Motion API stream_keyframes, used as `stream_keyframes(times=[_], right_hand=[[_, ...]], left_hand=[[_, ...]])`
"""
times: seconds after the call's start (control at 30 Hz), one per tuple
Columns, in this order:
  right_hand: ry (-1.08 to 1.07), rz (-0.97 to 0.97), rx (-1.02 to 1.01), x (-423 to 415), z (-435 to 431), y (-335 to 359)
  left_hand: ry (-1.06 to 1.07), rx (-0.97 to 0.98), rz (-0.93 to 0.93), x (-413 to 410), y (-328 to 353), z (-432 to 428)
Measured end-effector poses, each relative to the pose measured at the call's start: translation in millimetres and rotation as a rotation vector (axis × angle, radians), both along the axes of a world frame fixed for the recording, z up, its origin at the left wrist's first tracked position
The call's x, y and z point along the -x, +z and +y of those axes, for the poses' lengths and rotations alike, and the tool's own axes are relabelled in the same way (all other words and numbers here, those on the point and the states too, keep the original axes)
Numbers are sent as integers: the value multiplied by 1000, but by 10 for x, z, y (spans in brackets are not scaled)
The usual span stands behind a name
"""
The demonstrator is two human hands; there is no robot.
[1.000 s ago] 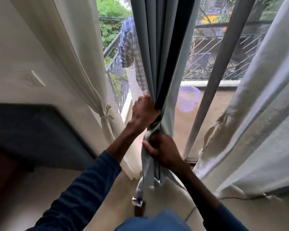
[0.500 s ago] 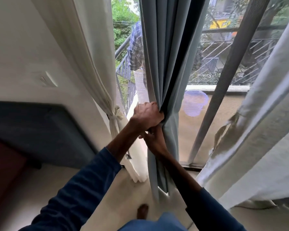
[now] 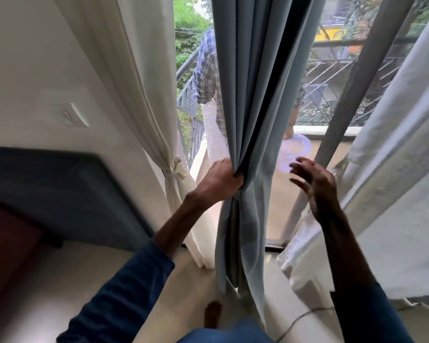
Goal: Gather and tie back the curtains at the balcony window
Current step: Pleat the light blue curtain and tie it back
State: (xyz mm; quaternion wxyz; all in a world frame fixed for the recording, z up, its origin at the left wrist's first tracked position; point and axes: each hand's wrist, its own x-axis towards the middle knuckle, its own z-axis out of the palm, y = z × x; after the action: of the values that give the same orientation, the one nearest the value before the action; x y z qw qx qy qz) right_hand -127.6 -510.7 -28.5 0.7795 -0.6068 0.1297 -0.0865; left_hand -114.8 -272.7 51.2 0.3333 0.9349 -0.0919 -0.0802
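A grey-blue curtain [image 3: 253,100] hangs in bunched folds at the middle of the balcony window. My left hand [image 3: 221,178] grips the gathered folds at about waist height. My right hand [image 3: 312,184] is off the fabric, to the right of the curtain, fingers spread and holding nothing. A cream curtain [image 3: 144,78] on the left is tied back with a knotted cream tie [image 3: 177,169]. A white curtain [image 3: 391,174] hangs loose on the right.
A dark window frame bar [image 3: 349,100] slants behind my right hand. Outside are a balcony railing [image 3: 332,78], a person in a checked shirt [image 3: 206,75] and a pale bucket [image 3: 294,152]. A dark headboard [image 3: 60,184] and wall switch [image 3: 71,117] stand left. A cable [image 3: 305,318] lies on the floor.
My right hand has let go of the grey-blue curtain and swung out to the right with fingers spread. My left hand keeps its grip on the folds.
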Motion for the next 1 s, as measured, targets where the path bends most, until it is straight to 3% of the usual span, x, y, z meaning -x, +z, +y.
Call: stream_keyframes(times=[0.1,0.17,0.3,0.37,0.5,0.67,0.87,0.93,1.0], right_hand=[[83,142,-45,-508,155,-116],[246,175,49,-648,288,-187],[461,-59,307,-608,405,-210],[522,-21,332,-580,354,-389],[411,220,240,-466,223,-872],[422,156,73,-686,224,-1040],[356,70,382,-616,335,-784],[446,12,382,-573,349,-540],[478,71,220,-359,365,-244]], left_hand=[[-47,54,9,-19,-52,-22],[-75,83,9,-14,-54,-37],[-39,137,-16,-33,-77,-24],[-48,167,-4,-26,-93,-2],[-128,206,6,-1,-133,48],[-133,237,-56,-13,-230,107],[-76,259,-127,30,-265,55],[-62,287,-167,33,-277,68],[-53,322,-178,20,-286,106]])
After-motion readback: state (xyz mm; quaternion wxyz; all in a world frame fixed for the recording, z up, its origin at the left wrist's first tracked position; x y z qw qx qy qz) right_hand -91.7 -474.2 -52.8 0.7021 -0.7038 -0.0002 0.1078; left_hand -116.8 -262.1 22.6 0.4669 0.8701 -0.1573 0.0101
